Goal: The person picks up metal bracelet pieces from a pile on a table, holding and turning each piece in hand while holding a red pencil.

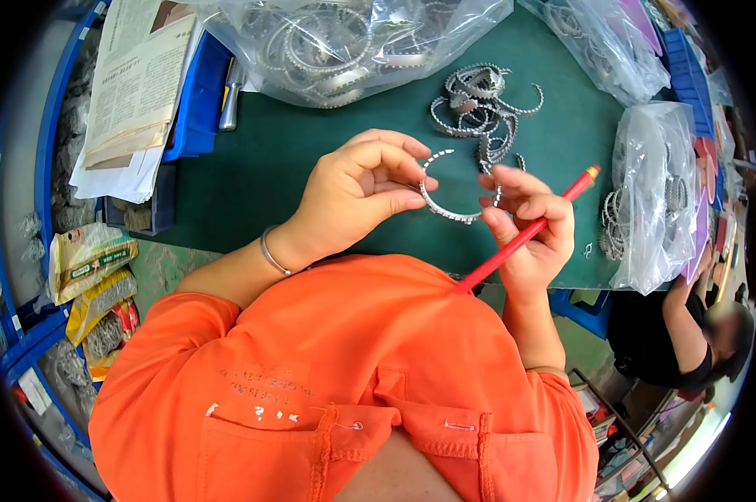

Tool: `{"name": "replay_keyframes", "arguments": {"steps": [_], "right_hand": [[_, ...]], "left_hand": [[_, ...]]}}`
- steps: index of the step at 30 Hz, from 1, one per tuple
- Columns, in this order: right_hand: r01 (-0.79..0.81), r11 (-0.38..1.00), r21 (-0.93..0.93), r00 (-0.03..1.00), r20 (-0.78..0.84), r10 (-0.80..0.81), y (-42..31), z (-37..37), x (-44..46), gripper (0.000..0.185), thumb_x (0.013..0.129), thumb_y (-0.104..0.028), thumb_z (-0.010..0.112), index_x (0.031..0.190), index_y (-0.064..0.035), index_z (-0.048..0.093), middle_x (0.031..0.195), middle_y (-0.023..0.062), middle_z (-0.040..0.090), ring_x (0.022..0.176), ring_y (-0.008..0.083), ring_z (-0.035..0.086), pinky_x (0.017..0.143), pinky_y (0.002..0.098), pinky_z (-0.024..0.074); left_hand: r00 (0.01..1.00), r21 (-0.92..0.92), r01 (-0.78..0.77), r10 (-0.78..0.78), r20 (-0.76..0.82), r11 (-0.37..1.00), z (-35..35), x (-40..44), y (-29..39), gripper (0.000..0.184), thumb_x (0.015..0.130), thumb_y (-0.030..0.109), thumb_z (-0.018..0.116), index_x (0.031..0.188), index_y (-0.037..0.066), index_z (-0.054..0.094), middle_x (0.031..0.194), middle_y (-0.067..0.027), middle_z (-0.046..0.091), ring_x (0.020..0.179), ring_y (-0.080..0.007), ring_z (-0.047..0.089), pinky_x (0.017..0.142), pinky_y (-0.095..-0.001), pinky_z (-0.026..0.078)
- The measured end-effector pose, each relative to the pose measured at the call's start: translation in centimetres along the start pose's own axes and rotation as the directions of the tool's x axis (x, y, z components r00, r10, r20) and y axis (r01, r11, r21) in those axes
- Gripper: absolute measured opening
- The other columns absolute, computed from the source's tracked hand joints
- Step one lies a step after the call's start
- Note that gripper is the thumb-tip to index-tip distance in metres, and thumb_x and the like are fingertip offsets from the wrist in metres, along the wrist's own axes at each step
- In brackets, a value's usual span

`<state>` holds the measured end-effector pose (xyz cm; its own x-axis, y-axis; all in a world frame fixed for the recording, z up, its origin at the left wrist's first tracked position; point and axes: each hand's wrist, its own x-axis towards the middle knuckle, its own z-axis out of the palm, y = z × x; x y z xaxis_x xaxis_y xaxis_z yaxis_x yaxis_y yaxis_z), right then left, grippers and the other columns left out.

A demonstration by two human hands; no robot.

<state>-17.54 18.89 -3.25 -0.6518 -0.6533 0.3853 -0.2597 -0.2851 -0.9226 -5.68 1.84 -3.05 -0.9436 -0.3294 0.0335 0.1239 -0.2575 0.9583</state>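
Observation:
A silvery toothed open ring point(451, 215) is held up over the green table between my two hands. My left hand point(365, 180) pinches its left side between thumb and fingers. My right hand point(533, 222) grips the ring's right side with its fingertips and also has a red pen point(512, 247) lying across its fingers, pointing up to the right. Just beyond the hands, a tangled pile of similar toothed rings point(478, 105) lies on the table.
A large clear bag of rings point(336, 50) sits at the back of the green table point(252, 167). More bags point(654, 184) lie at the right. Newspapers point(139, 75) rest by a blue bin point(200, 105) at left. A person in black point(658, 335) is at far right.

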Motion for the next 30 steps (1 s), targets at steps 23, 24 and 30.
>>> {"name": "replay_keyframes", "arguments": {"steps": [23,24,30], "right_hand": [[0.343,0.921,-0.186,0.938,0.023,-0.345,-0.9,0.9,0.6,0.045,0.062,-0.005,0.079,0.084,-0.0077,0.039,0.086,0.0169,0.063,0.067,0.0209,0.057,0.057,0.0279,0.0454],[0.35,0.919,-0.179,0.936,0.03,-0.351,-0.9,0.9,0.6,0.044,0.062,-0.004,0.078,0.084,-0.0079,0.039,0.086,0.0169,0.063,0.067,0.0208,0.057,0.057,0.0279,0.0454],[0.297,0.929,-0.219,0.955,0.072,-0.288,-0.7,0.4,0.5,0.037,0.069,0.005,0.071,0.087,-0.0053,0.04,0.09,0.0187,0.06,0.073,0.0215,0.058,0.061,0.0286,0.0482]], "left_hand": [[0.999,-0.128,0.008,-0.003,0.035,0.992,0.1,0.1,-0.6,0.023,0.075,-0.016,0.057,0.091,-0.002,0.049,0.101,-0.0157,0.055,0.098,-0.028,0.059,0.083,-0.0318,0.052],[0.999,-0.126,0.001,0.003,0.032,0.992,0.1,0.1,-0.6,0.023,0.075,-0.016,0.057,0.091,-0.002,0.049,0.101,-0.0157,0.055,0.096,-0.0266,0.059,0.082,-0.0316,0.052],[0.989,0.016,-0.134,0.135,-0.053,0.991,-0.2,0.0,-0.5,0.022,0.075,-0.014,0.059,0.09,-0.003,0.049,0.101,-0.0157,0.054,0.089,-0.0189,0.059,0.079,-0.0298,0.053]]}}
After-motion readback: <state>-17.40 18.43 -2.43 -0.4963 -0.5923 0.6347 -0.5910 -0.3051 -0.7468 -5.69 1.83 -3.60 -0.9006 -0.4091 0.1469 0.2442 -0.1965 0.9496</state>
